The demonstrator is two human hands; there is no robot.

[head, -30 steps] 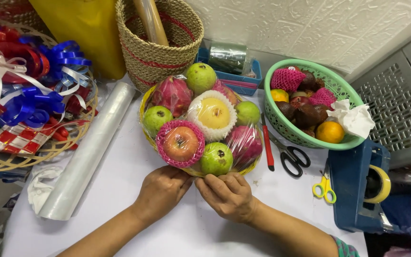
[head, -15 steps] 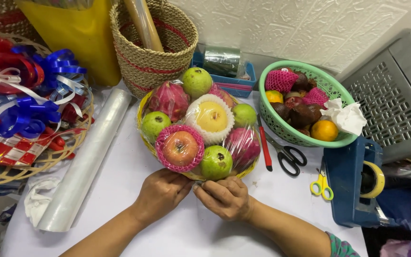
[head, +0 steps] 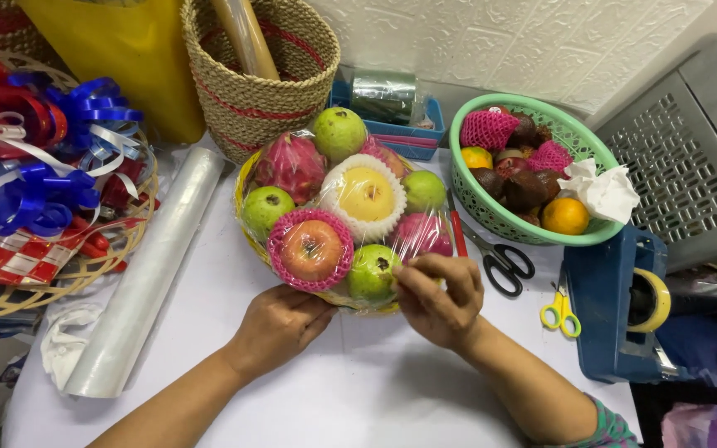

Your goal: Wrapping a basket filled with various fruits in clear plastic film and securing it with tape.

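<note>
A yellow basket [head: 245, 181] of fruit stands on the white table, covered in clear plastic wrap [head: 437, 224]. It holds green guavas, dragon fruits, a red apple [head: 311, 249] in pink foam netting and a yellow apple [head: 363, 196] in white netting. My left hand [head: 277, 325] rests against the basket's near rim, under the red apple. My right hand [head: 440, 297] is raised at the near right side, fingers pinching the wrap beside a green guava [head: 373, 271].
A roll of clear film [head: 151, 270] lies left of the basket, beside a tray of red and blue ribbons [head: 35, 182]. Behind stands a woven basket [head: 259, 75]. To the right are a green fruit basket [head: 533, 170], black scissors [head: 504, 264], yellow scissors [head: 560, 311] and a blue tape dispenser [head: 616, 303].
My right hand has lifted from the basket's near base to its right side and now pinches the wrap. My left hand stays at the near rim.
</note>
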